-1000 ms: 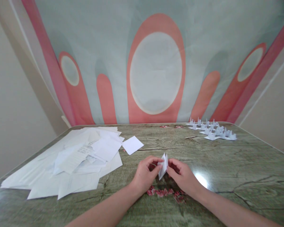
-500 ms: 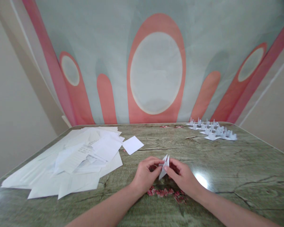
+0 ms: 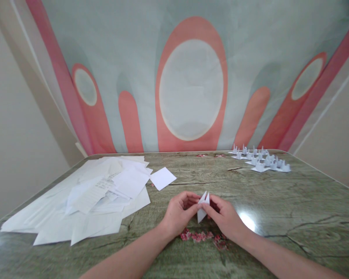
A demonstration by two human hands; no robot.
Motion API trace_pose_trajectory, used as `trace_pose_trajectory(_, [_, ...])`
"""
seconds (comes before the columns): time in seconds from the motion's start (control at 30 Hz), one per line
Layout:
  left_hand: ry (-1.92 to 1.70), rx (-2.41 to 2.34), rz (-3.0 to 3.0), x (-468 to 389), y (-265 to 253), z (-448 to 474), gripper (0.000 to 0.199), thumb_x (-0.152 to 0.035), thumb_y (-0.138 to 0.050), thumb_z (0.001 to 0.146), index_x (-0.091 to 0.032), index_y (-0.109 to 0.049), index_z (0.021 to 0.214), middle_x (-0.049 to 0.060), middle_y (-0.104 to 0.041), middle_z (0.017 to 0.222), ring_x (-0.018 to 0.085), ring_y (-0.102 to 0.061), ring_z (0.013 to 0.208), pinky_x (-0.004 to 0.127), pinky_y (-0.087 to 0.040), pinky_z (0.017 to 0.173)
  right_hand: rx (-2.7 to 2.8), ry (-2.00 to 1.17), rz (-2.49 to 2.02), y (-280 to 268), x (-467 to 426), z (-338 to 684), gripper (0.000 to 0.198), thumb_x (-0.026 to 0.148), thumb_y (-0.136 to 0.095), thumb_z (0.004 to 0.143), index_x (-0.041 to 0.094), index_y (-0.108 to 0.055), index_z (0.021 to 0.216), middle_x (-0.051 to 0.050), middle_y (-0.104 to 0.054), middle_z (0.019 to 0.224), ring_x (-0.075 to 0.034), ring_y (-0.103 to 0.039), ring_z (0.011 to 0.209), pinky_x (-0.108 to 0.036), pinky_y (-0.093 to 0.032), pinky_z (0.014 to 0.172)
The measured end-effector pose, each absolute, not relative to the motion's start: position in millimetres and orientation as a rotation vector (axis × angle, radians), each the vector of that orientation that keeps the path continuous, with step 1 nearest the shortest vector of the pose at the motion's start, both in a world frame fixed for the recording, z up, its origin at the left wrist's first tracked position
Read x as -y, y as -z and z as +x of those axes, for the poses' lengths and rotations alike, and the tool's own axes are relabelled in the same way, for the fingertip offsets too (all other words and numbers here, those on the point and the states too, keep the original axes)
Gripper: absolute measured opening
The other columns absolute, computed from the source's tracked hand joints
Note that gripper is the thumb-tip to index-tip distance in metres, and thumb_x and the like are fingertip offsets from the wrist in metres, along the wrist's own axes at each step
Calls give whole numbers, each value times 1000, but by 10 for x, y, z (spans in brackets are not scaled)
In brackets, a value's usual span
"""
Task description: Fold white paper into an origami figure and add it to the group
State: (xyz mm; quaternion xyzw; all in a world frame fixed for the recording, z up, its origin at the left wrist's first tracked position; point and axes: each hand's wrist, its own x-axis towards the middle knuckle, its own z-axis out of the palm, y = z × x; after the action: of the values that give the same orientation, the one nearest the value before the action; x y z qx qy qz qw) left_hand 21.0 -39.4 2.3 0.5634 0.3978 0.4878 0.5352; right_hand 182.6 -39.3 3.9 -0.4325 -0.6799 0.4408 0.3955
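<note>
A small folded white paper with two sharp points at its top is held between both hands, just above the table. My left hand pinches it from the left, thumb on its front face. From the right, my right hand grips the same paper, its thumb close beside the left thumb. The fingers behind the paper are partly hidden. Beyond my left hand, a white paper square lies flat on the table.
A spread pile of white paper sheets covers the table's left side, some with print. Several folded paper cranes stand in rows at the back right. The wood-patterned table meets a grey and coral backdrop.
The folded paper has turned slightly, showing more of its front face. My left thumb has moved right onto the paper, nearer my right thumb.
</note>
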Motion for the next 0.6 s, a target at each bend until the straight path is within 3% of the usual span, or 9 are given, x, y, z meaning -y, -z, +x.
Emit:
trace_pose_trajectory(0.3, [-1231,-982,1177,336,-31,187,27,-24,-75,63,-13,-59,81,2,-64,70,13,-59,67,24,-46,67,1705,-1186,-1109,-40,364,1827,25,37,-53,81,15,-60,91,-1,-61,74,-13,-50,61,-22,-41,55])
trace_pose_trajectory(0.6, [-1259,-996,1147,340,-75,189,30,-28,-77,59,-13,-60,79,2,-65,69,14,-61,67,25,-47,67,1787,-1136,-1163,10,339,1837,27,39,-55,79,13,-63,82,0,-58,65,-13,-49,58,-21,-38,52])
